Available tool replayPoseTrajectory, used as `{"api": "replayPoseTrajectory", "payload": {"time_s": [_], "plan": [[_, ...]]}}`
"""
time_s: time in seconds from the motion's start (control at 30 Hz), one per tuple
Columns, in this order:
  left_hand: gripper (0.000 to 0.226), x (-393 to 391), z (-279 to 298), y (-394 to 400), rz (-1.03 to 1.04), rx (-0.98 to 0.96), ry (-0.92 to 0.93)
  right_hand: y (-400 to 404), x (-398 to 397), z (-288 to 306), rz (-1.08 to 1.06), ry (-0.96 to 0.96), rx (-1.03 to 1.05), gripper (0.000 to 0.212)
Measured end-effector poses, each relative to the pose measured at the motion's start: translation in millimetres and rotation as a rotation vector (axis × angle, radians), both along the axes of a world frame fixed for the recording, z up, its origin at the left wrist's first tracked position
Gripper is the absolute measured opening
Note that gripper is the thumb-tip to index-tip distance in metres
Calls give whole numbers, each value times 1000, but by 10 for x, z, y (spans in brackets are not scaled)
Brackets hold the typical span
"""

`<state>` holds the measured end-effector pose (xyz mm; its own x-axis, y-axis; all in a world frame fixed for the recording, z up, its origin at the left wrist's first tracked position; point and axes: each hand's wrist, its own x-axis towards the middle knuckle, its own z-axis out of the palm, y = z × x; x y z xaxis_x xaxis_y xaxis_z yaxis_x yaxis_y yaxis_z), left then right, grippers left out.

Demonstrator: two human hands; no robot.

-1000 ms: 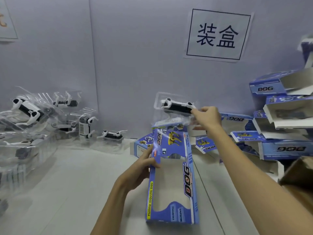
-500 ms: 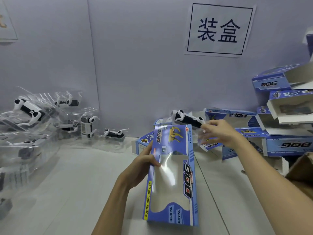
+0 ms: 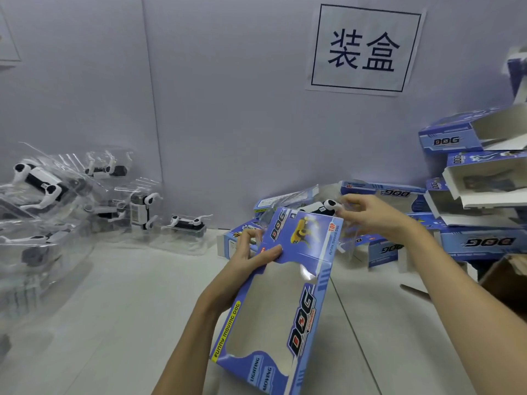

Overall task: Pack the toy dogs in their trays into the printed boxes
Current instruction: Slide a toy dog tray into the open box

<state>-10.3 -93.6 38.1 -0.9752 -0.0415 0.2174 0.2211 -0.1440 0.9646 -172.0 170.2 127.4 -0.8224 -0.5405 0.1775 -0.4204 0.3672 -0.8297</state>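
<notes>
My left hand point(image 3: 251, 253) grips the left edge of a blue printed DOG box point(image 3: 288, 306) with a clear window, held tilted above the table. At the box's far open end, my right hand point(image 3: 373, 215) pinches a clear plastic tray holding a black and white toy dog point(image 3: 322, 207). The lower part of the tray is hidden behind the box's top edge. How far the tray sits inside the box I cannot tell.
A heap of clear trays with toy dogs point(image 3: 57, 201) lies at the left against the wall. Blue printed boxes point(image 3: 482, 195) are stacked at the right and several lie behind my hands. A brown carton corner point(image 3: 510, 277) shows at the right edge.
My right hand has brought the tray with the dog down from above to the box's far open end. The box has tilted slightly rightward in my left hand.
</notes>
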Motion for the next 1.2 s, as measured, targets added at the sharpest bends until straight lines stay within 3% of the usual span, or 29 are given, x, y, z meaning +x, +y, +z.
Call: {"api": "replayPoseTrajectory", "payload": {"time_s": [0.07, 0.13, 0.3, 0.37, 0.47, 0.57, 0.8, 0.9, 1.07, 1.13, 1.2], "plan": [[55, 9, -22, -22, 109, -100, 127, -9, -20, 97, -25, 51, 106, 14], [49, 10, -20, -20, 92, -146, 180, -42, -34, 186, -21, 71, 194, 16], [51, -4, -50, -45, -30, -34, 101, -200, -32, 292, -84, 129, 267, 19], [46, -27, -84, -77, -82, 4, 72, -251, -37, 295, -164, 106, 190, 34], [43, -57, -103, -89, 14, 81, 65, -281, -5, 310, -225, 28, -3, 44], [70, -115, -141, -83, 9, 76, 69, -425, 54, 229, -187, -72, -154, 49], [60, -125, -111, -102, 134, 129, 92, -827, 221, -149, -253, -59, -455, 47], [50, -126, -98, -134, 160, 148, 98, -853, 371, -241, -246, 57, -418, 43], [51, -122, -88, -108, 215, 114, 82, -922, 730, -557, -212, 152, -401, 57], [47, -121, -92, -106, 217, 107, 77, -963, 906, -729, -256, 164, -484, 49], [47, -120, -101, -96, 220, 103, 80, -970, 1048, -898, -375, 170, -588, 26]]}}
